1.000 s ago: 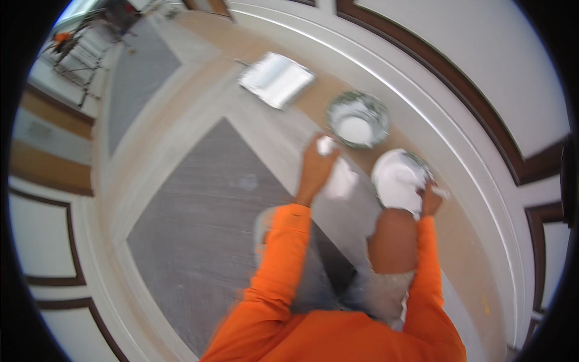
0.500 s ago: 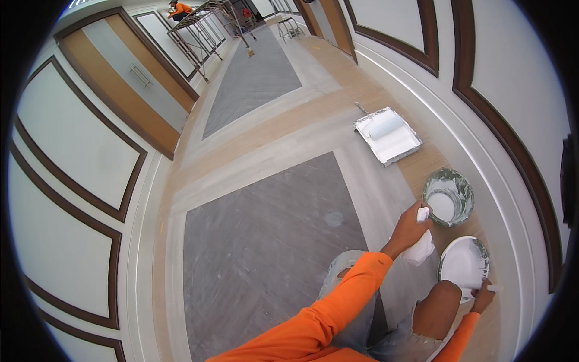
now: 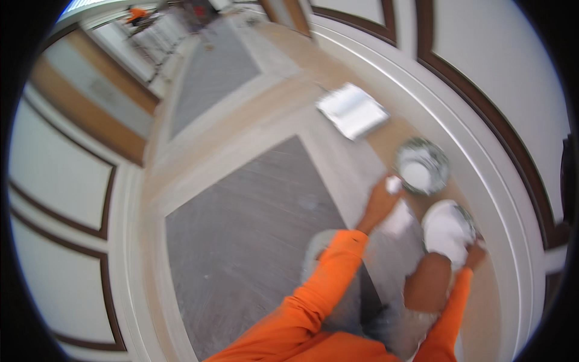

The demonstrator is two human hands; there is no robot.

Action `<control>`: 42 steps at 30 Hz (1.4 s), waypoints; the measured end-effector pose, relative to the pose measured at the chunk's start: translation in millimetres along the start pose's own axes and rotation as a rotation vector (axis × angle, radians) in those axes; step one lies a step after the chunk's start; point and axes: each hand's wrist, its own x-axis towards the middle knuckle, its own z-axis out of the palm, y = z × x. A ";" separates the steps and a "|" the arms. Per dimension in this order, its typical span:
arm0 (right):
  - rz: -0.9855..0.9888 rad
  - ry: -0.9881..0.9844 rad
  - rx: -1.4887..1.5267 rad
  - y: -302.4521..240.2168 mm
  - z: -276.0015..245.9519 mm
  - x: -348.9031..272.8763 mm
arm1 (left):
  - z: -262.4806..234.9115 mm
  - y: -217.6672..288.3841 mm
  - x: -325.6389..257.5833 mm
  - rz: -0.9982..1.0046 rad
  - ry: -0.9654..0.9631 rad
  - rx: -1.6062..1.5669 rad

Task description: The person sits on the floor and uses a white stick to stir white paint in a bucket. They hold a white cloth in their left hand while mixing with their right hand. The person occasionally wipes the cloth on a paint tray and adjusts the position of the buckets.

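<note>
My left hand (image 3: 381, 202) is closed round a crumpled white cloth (image 3: 399, 218), which hangs below the fist toward the floor. Just past that hand stands a green bucket (image 3: 439, 158) smeared with white paint, with white paint in its bottom. Nearer to me, a second paint-smeared bucket (image 3: 443, 224) shows a broad white surface inside. At its near right rim, my right hand (image 3: 475, 256) is closed on a pale-handled tool, blurred by motion; its working end cannot be made out. My bent knee (image 3: 427, 283) sits between my forearms, close to the second bucket.
A white-coated paint tray (image 3: 353, 111) lies beyond the buckets, with a roller. The white panelled wall (image 3: 494, 72) runs along the right. A dark grey floor panel (image 3: 253, 241) lies left of my arms. Far off, a person in orange (image 3: 137, 13) is up on scaffolding (image 3: 154, 45).
The whole view has shifted, so buckets, tray and hands appear farther left and higher. Both hands keep their holds beside the same buckets.
</note>
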 end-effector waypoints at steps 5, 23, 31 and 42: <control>0.686 -0.258 1.122 -148.5 -94.2 26.5 | -32.9 -34.5 -0.8 -0.131 0.034 -0.014; 0.471 -0.006 0.923 -108.1 -368.8 171.0 | -30.7 3.2 5.3 -0.285 -0.077 -0.166; 0.452 0.000 0.909 -118.2 -390.1 182.7 | -40.8 -1.5 6.3 -0.290 -0.057 -0.197; 0.424 -0.043 0.931 -127.2 -375.5 182.3 | -65.3 3.9 6.3 -0.296 -0.016 -0.177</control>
